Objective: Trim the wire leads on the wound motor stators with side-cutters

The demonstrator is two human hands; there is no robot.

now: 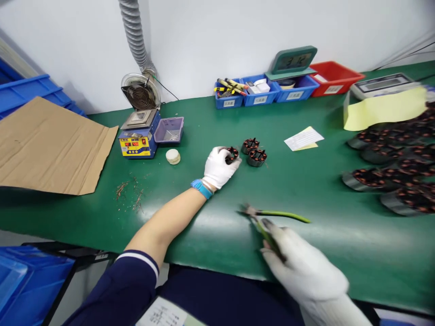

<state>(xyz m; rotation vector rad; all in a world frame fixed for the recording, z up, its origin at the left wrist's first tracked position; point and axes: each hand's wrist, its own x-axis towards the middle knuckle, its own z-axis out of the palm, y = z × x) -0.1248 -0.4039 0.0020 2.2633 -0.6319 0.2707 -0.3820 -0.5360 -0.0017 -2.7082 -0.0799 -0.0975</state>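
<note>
My left hand (218,168), in a white glove with a blue wrist strap, is closed around a small copper-wound stator (232,154) on the green mat. Two more stators (254,152) sit just to its right. Near the table's front edge my gloved right hand (301,262) grips green-handled cutters (268,219), jaws pointing left, blurred by motion.
A blue solder pot (137,136) with a small fan and a grey tray stands at the left, with cut wire bits (131,194) on the mat. Cardboard (47,145) lies far left. Blue and red bins (272,90) line the wall. Several stators (397,172) are stacked at the right.
</note>
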